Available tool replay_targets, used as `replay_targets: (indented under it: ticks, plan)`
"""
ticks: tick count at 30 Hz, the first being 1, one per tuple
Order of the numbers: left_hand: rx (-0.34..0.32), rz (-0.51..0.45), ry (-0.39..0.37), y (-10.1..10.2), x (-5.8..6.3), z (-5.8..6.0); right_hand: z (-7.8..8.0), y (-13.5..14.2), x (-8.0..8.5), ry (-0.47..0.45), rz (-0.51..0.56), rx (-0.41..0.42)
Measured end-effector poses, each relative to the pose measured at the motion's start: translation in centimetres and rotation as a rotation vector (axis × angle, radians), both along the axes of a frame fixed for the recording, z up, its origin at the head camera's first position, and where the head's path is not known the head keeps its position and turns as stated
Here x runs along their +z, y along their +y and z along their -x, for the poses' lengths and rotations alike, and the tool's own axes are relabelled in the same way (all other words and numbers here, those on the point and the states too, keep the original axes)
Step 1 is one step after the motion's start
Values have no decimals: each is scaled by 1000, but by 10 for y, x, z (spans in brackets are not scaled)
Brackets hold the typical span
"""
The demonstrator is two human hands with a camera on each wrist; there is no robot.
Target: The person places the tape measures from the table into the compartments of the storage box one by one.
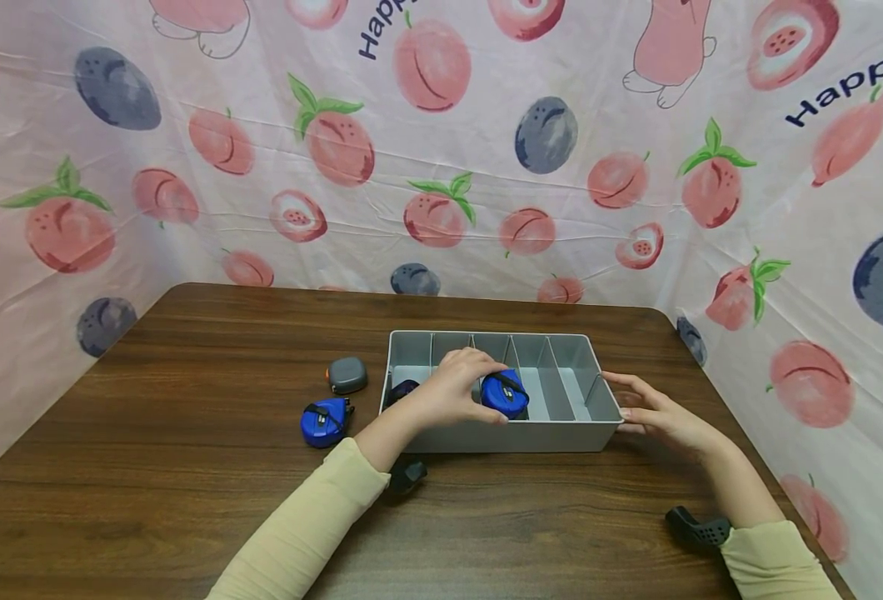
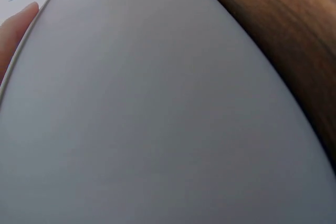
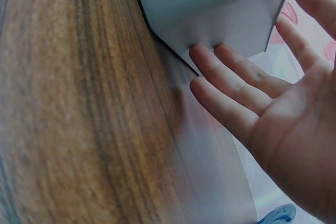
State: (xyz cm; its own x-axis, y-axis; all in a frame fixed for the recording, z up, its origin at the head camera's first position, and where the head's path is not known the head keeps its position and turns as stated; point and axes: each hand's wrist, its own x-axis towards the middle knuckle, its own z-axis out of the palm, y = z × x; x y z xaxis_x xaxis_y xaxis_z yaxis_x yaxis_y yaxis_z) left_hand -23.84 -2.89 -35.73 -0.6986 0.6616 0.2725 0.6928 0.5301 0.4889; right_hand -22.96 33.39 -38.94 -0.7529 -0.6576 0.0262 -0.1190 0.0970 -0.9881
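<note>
My left hand [image 1: 452, 387] reaches over the front wall of a grey divided box [image 1: 516, 437]. It grips a blue tape measure [image 1: 505, 395] with a black strap, thumb in front and fingers behind, at a middle compartment. In the left wrist view, the box's outer wall [image 2: 157, 103] fills most of the picture, with a fingertip [image 2: 23, 19] at its rim. My right hand [image 1: 655, 417] is at the box's right end. Its fingers [image 3: 241, 90] extend loosely, tips against the end wall [image 3: 231, 19] in the right wrist view.
A second blue tape measure [image 1: 325, 423] lies left of the box, with a grey tape measure [image 1: 347, 375] with an orange tab behind it. Something dark [image 1: 401, 390] sits in the leftmost compartment. Fruit-print curtain [image 1: 486, 167] surrounds the wooden table [image 1: 187, 467].
</note>
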Motion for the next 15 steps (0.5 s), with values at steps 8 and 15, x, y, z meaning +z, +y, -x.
replay_targets:
  ticks: [8, 15]
  plan:
    - [1, 37, -13, 0, 1, -2, -1, 0, 1, -7, -11, -9]
    - [25, 80, -31, 1, 1, -3, 0, 0, 0, -4, -4, -6]
